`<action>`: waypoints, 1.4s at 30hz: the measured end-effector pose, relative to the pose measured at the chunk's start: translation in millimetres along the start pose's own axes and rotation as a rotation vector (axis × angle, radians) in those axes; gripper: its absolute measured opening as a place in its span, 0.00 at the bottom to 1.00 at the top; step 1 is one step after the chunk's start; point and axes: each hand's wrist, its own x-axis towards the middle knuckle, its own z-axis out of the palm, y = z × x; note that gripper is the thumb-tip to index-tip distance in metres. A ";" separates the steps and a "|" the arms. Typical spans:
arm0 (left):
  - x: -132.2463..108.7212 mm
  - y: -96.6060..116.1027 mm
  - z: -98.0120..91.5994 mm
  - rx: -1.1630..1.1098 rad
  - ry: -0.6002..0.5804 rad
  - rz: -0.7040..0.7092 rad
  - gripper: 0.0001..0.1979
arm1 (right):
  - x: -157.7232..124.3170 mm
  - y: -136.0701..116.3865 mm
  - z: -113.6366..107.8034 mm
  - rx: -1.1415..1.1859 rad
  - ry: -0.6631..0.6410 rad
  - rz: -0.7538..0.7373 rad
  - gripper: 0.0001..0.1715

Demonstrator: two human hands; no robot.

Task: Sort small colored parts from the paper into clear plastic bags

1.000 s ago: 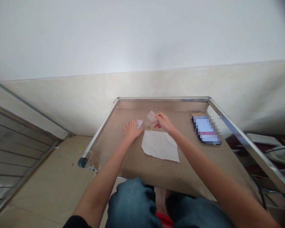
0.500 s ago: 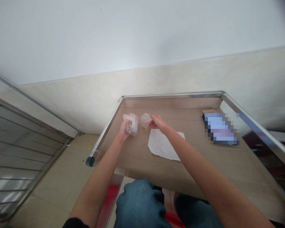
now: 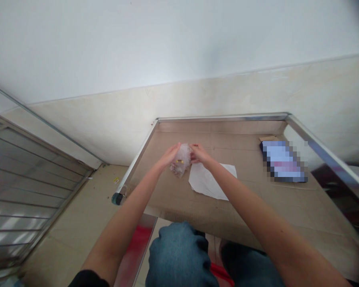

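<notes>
A crumpled clear plastic bag (image 3: 181, 160) with small yellow bits inside sits between my hands, above the table. My left hand (image 3: 168, 156) grips its left side, and my right hand (image 3: 200, 154) pinches its upper right edge. I cannot tell whether this is one bag or two pressed together. Just below my right wrist lies a creased white sheet (image 3: 212, 181), which my hands do not touch.
The table is covered in brown cardboard (image 3: 242, 211) inside a steel frame (image 3: 221, 117). A dark flat object, pixelated (image 3: 283, 163), lies at the right on a cardboard scrap. My jeans-covered knees show below the front edge. A metal grille stands at the left.
My hands have come together. The larger bag from my left hand and the small bag from my right now meet in one bundle. The view has shifted slightly.
</notes>
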 end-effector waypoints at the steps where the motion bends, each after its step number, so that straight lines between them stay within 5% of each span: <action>1: -0.5 -1.9 -3.2 0.014 0.021 0.004 0.23 | 0.4 -0.4 -0.7 -0.017 0.003 -0.005 0.20; 4: -2.4 -11.2 -15.4 0.079 0.147 -0.023 0.20 | 3.5 -0.6 0.2 -0.096 0.001 -0.025 0.23; 12: -3.8 -40.9 -32.7 0.094 0.243 -0.043 0.16 | 16.8 5.3 12.1 -0.298 -0.056 -0.176 0.26; 22: -16.7 -39.1 -49.2 0.092 0.290 0.080 0.09 | 42.7 10.4 17.0 -0.375 0.081 -0.527 0.28; 27: -17.3 -26.3 -40.5 -0.006 0.251 0.120 0.10 | 32.6 1.7 2.2 -0.322 0.009 -0.559 0.21; 30: -19.8 -14.6 -31.0 -0.057 0.164 0.134 0.12 | 20.3 -7.9 -4.6 -0.226 -0.130 -0.541 0.21; 35: -24.2 4.6 -12.9 -0.035 0.018 0.152 0.13 | 1.5 -22.1 -26.7 -0.264 -0.172 -0.448 0.16; 42: -5.4 18.3 17.2 0.137 0.154 0.239 0.06 | -25.9 -37.2 -74.5 -0.348 -0.238 -0.357 0.17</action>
